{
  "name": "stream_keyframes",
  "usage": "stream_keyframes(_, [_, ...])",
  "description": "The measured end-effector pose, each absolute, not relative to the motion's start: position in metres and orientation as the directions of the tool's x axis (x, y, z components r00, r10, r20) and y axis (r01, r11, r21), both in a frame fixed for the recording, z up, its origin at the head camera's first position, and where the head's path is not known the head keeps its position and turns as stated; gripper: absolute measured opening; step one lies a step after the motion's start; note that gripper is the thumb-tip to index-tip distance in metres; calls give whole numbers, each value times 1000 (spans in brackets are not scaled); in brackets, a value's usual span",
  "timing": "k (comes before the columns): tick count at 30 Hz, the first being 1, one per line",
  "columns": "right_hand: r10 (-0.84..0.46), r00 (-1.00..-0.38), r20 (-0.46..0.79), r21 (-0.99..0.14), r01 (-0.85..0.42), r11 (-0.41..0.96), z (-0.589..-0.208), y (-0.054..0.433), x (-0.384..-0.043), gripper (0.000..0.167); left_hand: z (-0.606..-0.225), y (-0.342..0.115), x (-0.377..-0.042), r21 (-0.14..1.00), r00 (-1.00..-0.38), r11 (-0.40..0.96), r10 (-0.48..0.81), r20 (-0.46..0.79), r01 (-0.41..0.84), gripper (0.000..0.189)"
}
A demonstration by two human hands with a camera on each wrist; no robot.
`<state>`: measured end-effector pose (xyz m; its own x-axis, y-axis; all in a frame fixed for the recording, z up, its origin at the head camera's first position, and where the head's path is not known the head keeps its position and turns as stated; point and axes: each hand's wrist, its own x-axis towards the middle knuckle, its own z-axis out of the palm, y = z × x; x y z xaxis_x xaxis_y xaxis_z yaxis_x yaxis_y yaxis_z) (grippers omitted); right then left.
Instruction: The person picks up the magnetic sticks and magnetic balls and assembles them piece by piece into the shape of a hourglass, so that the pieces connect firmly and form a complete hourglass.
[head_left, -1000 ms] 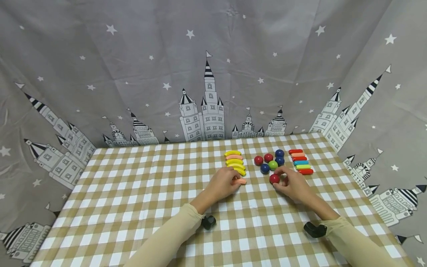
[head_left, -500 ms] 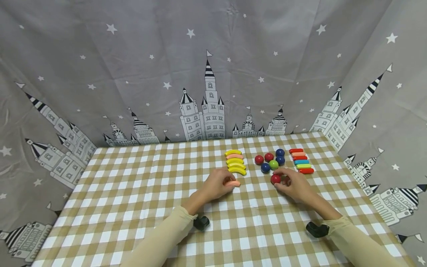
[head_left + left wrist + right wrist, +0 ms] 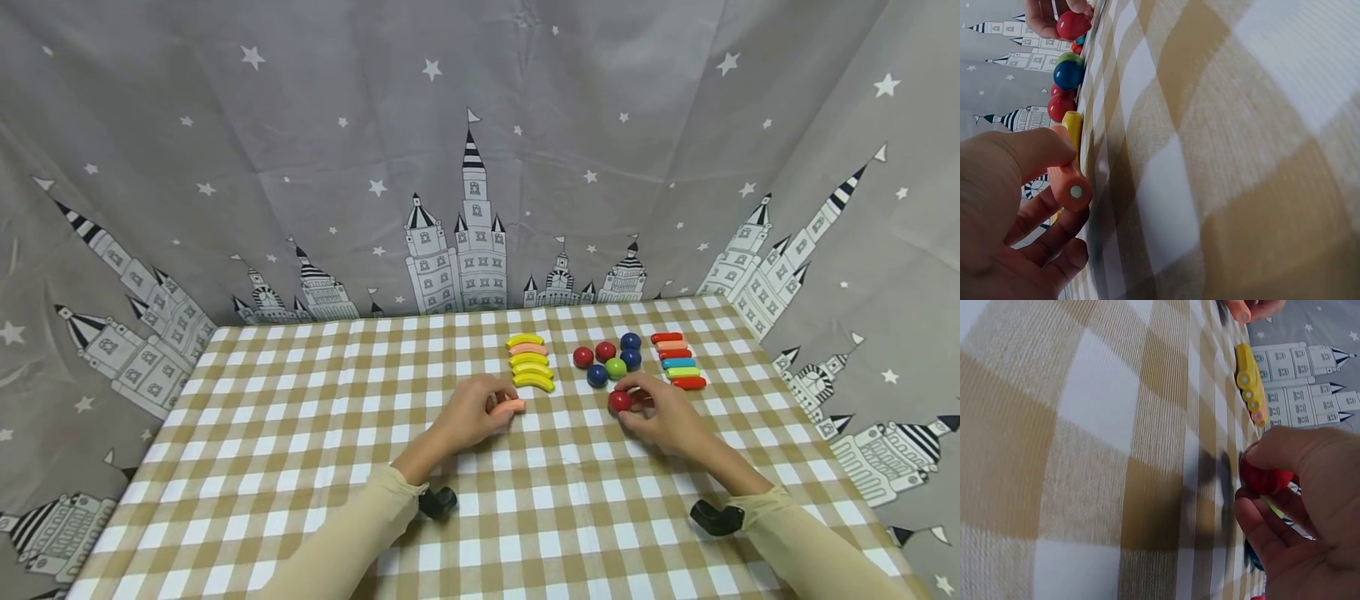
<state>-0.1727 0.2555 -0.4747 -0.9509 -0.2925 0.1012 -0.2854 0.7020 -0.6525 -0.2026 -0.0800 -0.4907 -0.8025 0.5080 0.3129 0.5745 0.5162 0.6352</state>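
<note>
My left hand pinches a peach-coloured toy banana between thumb and fingers, its flat end with a pale dot facing the left wrist camera. It is just left of the near end of a column of toy bananas, mostly yellow with one peach. My right hand pinches a shiny red ball with thumb and fingertips, close over the cloth. Beyond that ball lies a loose cluster of red and blue balls with a green ball among them.
Right of the balls, several short rounded sticks in red, peach, blue and yellow-green lie in a column. A brown-and-white checked cloth covers the table. Behind it hangs a grey curtain printed with castles and stars.
My left hand has moved left with the peach toy banana, away from the column's near end. My right hand has stayed almost in place with the red ball.
</note>
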Motion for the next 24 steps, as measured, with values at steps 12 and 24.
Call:
stream_keyframes(12, [-296,-947,123,-744,-286,604,-473,220,-168,40,-485,-87,-198,677,-835,517,470,287,524,8])
stream_keyframes(24, [-380,-922,76,-775,-295,559,-478,174,-171,34,-487,-102,-190,672,-858,550,430,281,496,9])
